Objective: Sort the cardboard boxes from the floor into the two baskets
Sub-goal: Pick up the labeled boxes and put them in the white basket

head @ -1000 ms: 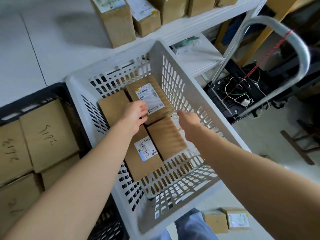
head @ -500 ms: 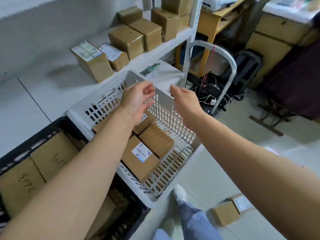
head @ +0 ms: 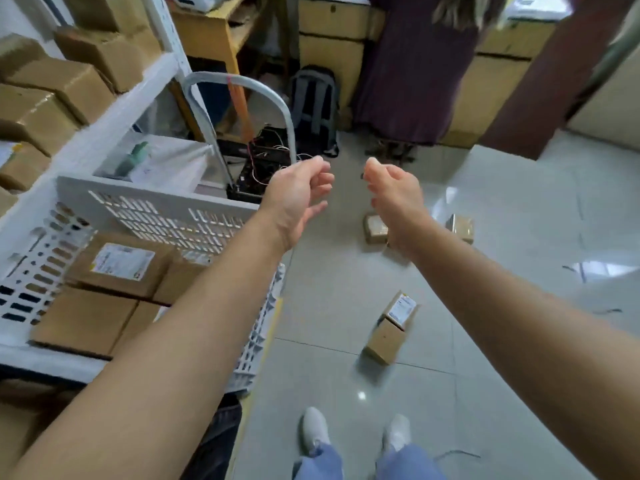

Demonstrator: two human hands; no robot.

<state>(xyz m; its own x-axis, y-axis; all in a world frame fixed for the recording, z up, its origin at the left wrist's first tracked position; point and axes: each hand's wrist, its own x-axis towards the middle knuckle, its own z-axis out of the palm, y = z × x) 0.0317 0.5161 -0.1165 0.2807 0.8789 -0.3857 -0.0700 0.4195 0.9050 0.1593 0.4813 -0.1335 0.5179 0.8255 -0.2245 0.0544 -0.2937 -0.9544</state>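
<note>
— Hands?
— We log left hand (head: 298, 199) and right hand (head: 394, 199) both slack, fingers loosely curled, holding nothing, out to the right of the white basket (head: 156, 199).
— Boxes?
— We see packed boxes (head: 117, 268) inside the basket. Loose boxes (head: 384, 341) lie on the floor (head: 329, 306) to its right, well apart.

the basket (head: 156, 199) is white, pierced with rows of slots. the boxes in the basket (head: 86, 320) are plain brown; one bears a white label (head: 123, 261). the floor (head: 346, 375) is pale grey glossy tile, and the floor boxes (head: 385, 341) are brown too. the backpack (head: 313, 98) is grey, the cloth (head: 408, 81) dark purple, the shoes (head: 314, 429) white, the trousers (head: 317, 462) blue.
</note>
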